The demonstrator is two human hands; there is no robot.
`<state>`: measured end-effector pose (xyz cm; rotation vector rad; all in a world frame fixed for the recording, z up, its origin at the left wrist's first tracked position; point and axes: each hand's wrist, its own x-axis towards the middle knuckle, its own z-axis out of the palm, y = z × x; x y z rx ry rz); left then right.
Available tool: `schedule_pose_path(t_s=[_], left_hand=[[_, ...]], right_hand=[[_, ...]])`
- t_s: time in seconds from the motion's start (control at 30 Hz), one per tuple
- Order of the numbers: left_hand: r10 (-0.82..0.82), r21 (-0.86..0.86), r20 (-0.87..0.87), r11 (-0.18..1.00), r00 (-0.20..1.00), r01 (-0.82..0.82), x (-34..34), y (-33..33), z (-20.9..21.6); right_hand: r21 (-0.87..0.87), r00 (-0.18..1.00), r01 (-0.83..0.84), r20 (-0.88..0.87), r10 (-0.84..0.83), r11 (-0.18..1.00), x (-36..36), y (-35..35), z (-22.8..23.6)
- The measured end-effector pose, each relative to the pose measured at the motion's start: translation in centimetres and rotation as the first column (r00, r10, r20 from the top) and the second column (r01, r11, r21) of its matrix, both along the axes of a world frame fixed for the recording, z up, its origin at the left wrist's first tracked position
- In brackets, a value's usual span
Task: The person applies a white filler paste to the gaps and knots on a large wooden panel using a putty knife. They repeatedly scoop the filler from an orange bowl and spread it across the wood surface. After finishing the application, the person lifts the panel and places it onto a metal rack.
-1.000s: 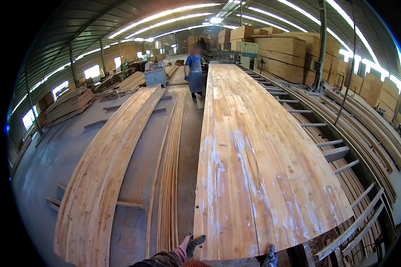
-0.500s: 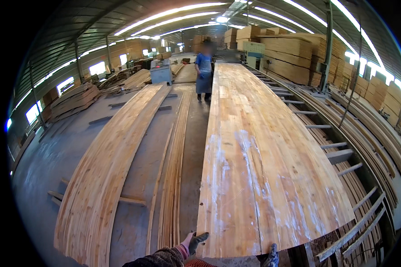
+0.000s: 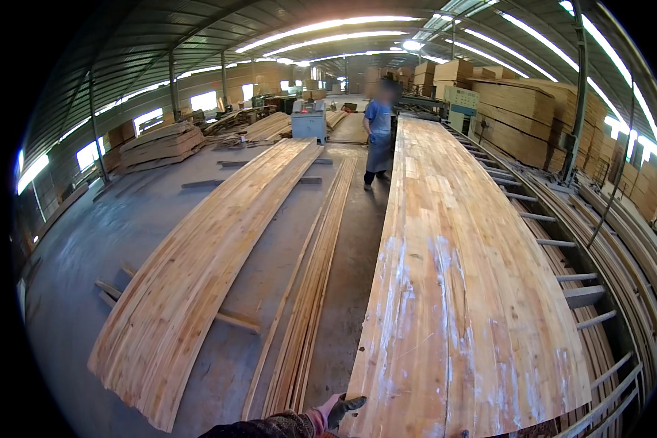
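A long, wide wood panel (image 3: pixel 482 292) made of glued strips runs away from me, with whitish smears over its nearer half. At its near left corner is my left hand (image 3: pixel 343 410) in a dark glove, closed on the edge. The thumb lies on the top face, and the fingers are hidden beneath. My right hand is not visible; the panel's near edge runs down to the bottom of the picture there. Beside the panel's far left end stands a co-worker (image 3: pixel 378 135) in a blue shirt and dark apron, hands off the panel.
Another long panel (image 3: pixel 204 270) lies on wooden supports at the left, with narrow strips (image 3: pixel 310 314) on the floor between the two. A roller frame (image 3: pixel 584 296) runs along the right. Behind are a grey machine (image 3: pixel 309 123) and tall lumber stacks (image 3: pixel 511 117).
The view has swung left, so the scene sits further right. My left hand keeps its hold on the panel edge. My right hand has dropped out of sight. The co-worker has turned sideways.
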<state>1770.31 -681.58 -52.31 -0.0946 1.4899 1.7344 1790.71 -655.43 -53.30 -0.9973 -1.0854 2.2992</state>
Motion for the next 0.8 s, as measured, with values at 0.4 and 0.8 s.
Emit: schedule_pose_path(t_s=[0.4,0.8], left_hand=[[0.048,0.349,0.406,0.915,0.912,-0.203,-4.7,0.6,-1.0],[-0.139,0.5,0.291,0.866,0.947,-0.027,-4.1,2.0,9.1]], right_hand=[[-0.001,0.959,-0.27,-0.092,0.268,0.963,-5.8,-14.4,2.3],[-0.135,0.934,-0.328,0.104,0.342,0.935,-4.6,-17.3,6.8]])
